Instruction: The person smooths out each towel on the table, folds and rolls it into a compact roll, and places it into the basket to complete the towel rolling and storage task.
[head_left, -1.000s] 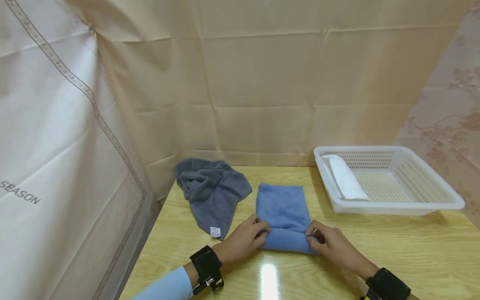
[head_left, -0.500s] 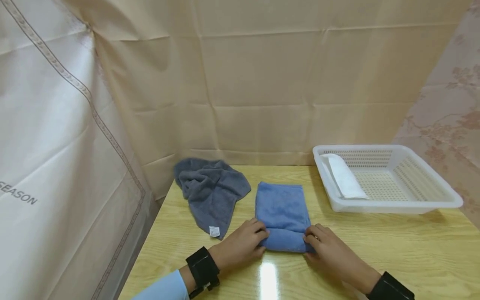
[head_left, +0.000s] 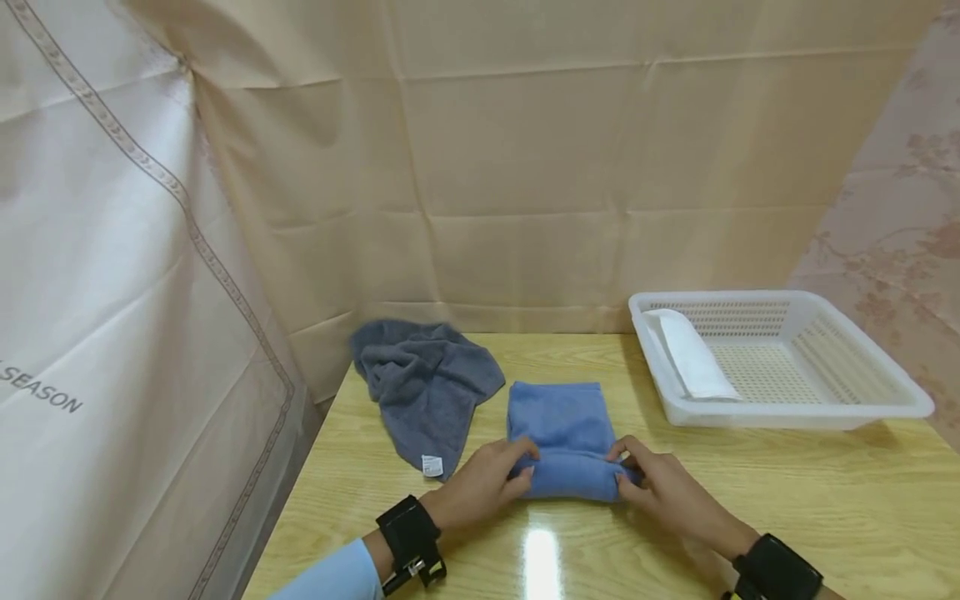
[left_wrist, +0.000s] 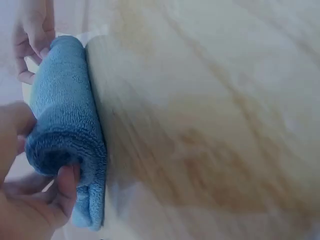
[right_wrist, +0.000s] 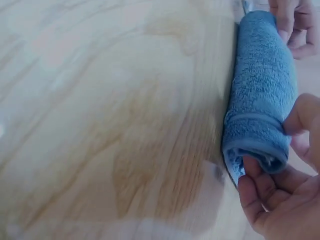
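A blue towel (head_left: 558,421) lies on the wooden table (head_left: 787,500), its near end rolled into a thick tube (head_left: 570,479). My left hand (head_left: 491,475) grips the roll's left end, thumb and fingers curled round it. My right hand (head_left: 652,479) grips the right end the same way. In the left wrist view the blue roll (left_wrist: 67,125) runs away from my left hand (left_wrist: 35,200), with the other hand's fingers (left_wrist: 32,35) at its far end. The right wrist view shows the roll (right_wrist: 260,95) held by my right hand (right_wrist: 280,190).
A crumpled grey towel (head_left: 423,379) with a white label lies at the table's back left. A white perforated plastic basket (head_left: 862,400) at the back right holds a rolled white towel (head_left: 690,354). Beige curtains close off the back and left sides.
The roll has grown thicker and moved away from me, so less flat blue towel lies beyond it. Both hands moved forward with it.
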